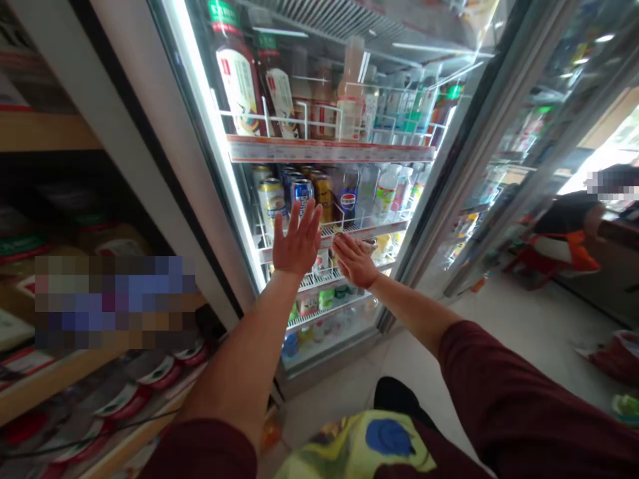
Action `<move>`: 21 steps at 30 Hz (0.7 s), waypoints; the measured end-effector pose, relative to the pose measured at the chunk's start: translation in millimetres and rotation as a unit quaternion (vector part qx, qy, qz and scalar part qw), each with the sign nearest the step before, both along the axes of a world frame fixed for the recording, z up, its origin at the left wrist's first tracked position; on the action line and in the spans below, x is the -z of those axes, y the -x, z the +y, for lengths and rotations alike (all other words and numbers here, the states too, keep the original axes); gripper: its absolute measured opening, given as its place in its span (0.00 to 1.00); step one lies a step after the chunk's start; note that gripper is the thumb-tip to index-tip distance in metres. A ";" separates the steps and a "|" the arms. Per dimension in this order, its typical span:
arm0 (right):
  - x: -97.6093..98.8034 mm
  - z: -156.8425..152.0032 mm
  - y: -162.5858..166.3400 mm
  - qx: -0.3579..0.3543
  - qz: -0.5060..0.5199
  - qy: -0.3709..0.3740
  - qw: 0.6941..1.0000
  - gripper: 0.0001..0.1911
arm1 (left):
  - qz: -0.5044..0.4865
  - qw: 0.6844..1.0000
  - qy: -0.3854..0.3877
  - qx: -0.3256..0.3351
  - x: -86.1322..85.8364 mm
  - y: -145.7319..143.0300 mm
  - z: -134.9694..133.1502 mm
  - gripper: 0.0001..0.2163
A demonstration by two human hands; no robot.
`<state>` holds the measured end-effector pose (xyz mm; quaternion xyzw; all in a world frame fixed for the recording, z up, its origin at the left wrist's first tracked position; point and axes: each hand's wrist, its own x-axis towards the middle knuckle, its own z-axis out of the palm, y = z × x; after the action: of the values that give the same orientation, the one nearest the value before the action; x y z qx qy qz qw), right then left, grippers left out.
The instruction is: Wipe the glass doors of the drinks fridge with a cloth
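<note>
My left hand (298, 245) is raised in front of a lit drinks fridge, palm toward its glass, with the fingers stretched and spread. It holds nothing and looks flat against the glass. Beside it on the right, my right hand (355, 261) is at the glass too, its fingers close together and pointing up and left. A pale edge shows by its knuckles; I cannot make out what lies under it. Behind the hands stand a blue can (302, 190), a pale can (272, 197) and a dark Pepsi bottle (348, 194).
Large dark bottles (238, 86) stand on the upper fridge shelf (329, 152). Wooden shelves (54, 130) with jars are close on the left. The fridge's metal frame (424, 219) runs along the right. Farther right, a person (564, 219) is near a red stool (532, 263) on the tiled floor (484, 299).
</note>
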<state>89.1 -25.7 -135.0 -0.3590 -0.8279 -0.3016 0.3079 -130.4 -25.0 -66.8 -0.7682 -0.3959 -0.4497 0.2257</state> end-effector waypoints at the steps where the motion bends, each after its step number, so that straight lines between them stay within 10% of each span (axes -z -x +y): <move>1: -7.6 3.4 -1.8 -0.026 -0.026 -0.006 0.999 0.30 | 0.000 1.000 -0.005 -0.006 0.9 0.1 0.7 0.30; 10: -75.6 35.3 -20.8 -0.044 0.132 -0.100 0.985 0.39 | 0.050 0.985 -0.079 -0.143 1.1 0.6 4.3 0.32; 15: -2.0 33.6 -73.9 -0.147 -0.011 -0.039 0.988 0.39 | 0.068 0.964 -0.162 -0.201 19.4 -2.9 2.2 0.34; 21: 59.4 51.7 -141.3 -0.188 -0.006 -0.004 0.982 0.42 | 0.043 0.964 -0.117 -0.234 145.0 -38.0 -13.7 0.35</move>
<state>230.5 26.0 -194.4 -0.1939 -0.8813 -0.2431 0.3559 -92.4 -38.7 -211.9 -0.6412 -0.4992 -0.3939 0.4295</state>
